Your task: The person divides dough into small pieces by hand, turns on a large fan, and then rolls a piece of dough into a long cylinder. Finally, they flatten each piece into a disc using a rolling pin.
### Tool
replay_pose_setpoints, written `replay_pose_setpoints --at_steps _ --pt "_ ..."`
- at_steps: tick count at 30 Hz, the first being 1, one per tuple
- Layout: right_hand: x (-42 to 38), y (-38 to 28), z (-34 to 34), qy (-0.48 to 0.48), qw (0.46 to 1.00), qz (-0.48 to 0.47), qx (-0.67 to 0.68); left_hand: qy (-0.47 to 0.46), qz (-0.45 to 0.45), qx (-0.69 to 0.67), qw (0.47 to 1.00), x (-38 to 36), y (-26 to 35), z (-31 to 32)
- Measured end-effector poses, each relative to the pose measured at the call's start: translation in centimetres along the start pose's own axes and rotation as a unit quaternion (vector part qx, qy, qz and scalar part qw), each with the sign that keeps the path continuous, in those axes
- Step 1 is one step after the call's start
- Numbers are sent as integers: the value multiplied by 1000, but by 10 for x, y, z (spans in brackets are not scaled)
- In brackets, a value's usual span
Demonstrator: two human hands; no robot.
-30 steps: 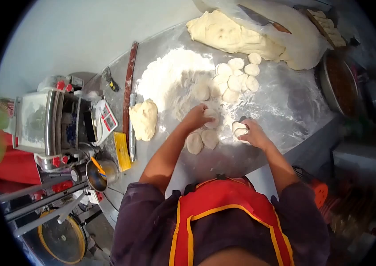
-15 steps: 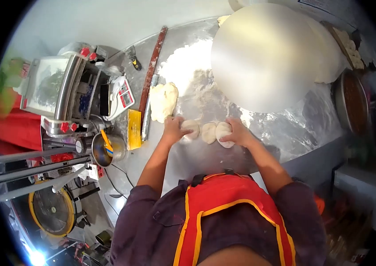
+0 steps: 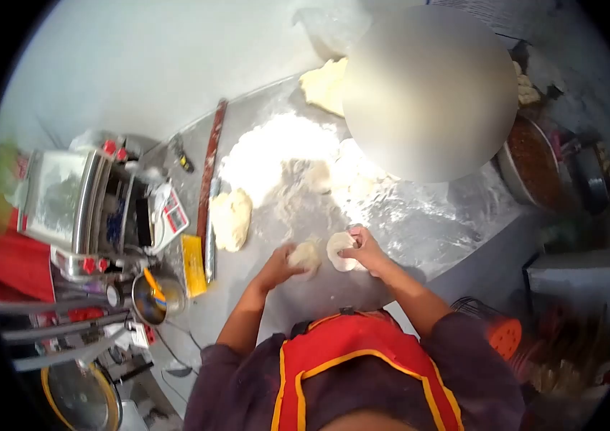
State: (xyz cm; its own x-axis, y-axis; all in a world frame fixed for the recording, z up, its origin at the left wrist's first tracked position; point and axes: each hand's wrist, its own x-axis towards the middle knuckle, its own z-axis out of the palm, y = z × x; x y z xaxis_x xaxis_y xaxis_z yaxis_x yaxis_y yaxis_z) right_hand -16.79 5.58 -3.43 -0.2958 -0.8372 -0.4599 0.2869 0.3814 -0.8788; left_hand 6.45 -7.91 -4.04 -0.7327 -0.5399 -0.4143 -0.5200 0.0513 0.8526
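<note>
Left hand (image 3: 281, 260) cupped on dough ball (image 3: 306, 255); right hand (image 3: 366, 250) pinched on flattened dough piece (image 3: 339, 251), both on floured metal table (image 3: 420, 223) near front edge. Sticking judged likely where flour is thin; tearing risked if piece is pressed unevenly.

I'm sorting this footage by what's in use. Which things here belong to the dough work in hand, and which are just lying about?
In use:
left hand on a dough ball
right hand on a flattened dough piece
floured metal table
flour pile

Lying about:
dough lump
long red stick
scale
metal cup
</note>
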Motion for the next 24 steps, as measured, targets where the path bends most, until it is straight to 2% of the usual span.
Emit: replay_pose_setpoints --at_steps 1,4,5,6,7,8,9,11,14,17,18,19,20,21,22,23,24 --pt "4 -9 -9 -6 1000 11 24 -42 -4 46 998 2 -2 -2" --pt "22 -28 -37 -36 991 54 117 51 135 250 957 -6 -13 5" --pt "32 -34 -46 -23 991 47 127 33 176 235 955 -7 -9 6" --pt "43 -43 -53 -1 990 34 138 28 170 241 955 -6 -7 10" --pt "54 -54 -60 22 988 21 149 0 89 198 976 -14 16 13" --pt "64 -66 -65 97 989 11 113 7 21 188 982 -22 27 17" --pt "78 -79 -68 170 982 5 78 3 11 217 976 -20 32 15" --pt "108 -93 -75 153 963 -96 201 -19 7 118 993 -3 29 5" --pt "155 -107 -93 263 956 -123 37 -36 -4 -48 998 15 63 -15" --pt "190 -85 -107 351 908 -113 -198 -7 6 -133 991 53 101 -31" --pt "204 -75 -107 351 906 -111 -211 13 21 -156 987 65 123 -36" --pt "223 -61 -114 302 825 -138 -457 23 41 -62 997 80 147 -42" --pt "234 -54 -117 287 828 -135 -462 59 72 -63 994 96 164 -40" --pt "235 -58 -115 273 831 -131 -466 60 89 -137 985 125 162 -39" --pt "228 -53 -111 340 818 -161 -436 48 98 -163 981 152 161 -39" --pt "211 -59 -104 403 799 -192 -402 30 77 -285 955 160 175 -33" --pt "201 -65 -103 411 826 -180 -341 61 69 -403 911 196 152 -20"
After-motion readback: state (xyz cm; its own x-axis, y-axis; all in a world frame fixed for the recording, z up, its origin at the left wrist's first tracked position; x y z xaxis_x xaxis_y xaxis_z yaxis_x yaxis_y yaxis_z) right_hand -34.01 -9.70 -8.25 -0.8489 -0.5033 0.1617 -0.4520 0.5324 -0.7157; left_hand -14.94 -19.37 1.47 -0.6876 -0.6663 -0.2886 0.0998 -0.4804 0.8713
